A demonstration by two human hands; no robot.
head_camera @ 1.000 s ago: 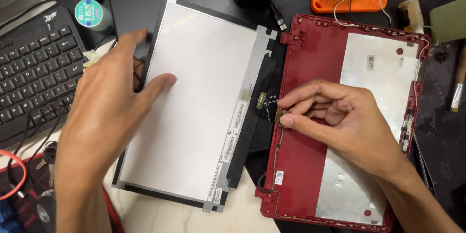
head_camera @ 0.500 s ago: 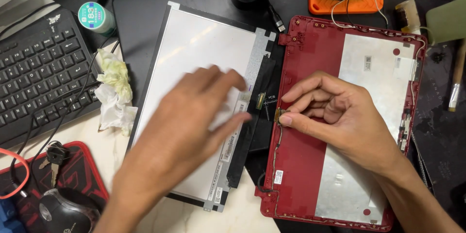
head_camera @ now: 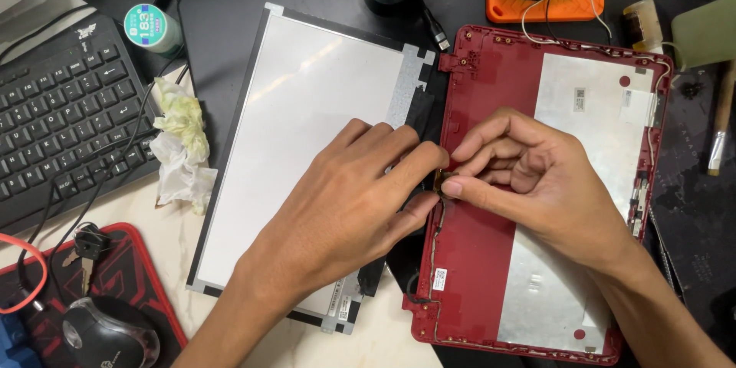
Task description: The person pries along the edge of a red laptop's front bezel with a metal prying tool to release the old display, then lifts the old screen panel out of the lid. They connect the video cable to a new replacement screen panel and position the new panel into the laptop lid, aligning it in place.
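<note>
- A crowded workbench [head_camera: 399, 337], its top pale under a dark mat.
- The display panel [head_camera: 307, 130] lies face down beside the red laptop lid [head_camera: 491, 261].
- The left hand [head_camera: 345, 207] rests on the panel, fingers meeting the right hand [head_camera: 529, 176].
- Both pinch a small connector [head_camera: 438, 179], mostly hidden.

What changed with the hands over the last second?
The left hand left the screen panel's left edge and slid right across it to the small connector, meeting the right hand there. The right hand stayed pinching at that connector. Panel, red lid and keyboard stayed put.
</note>
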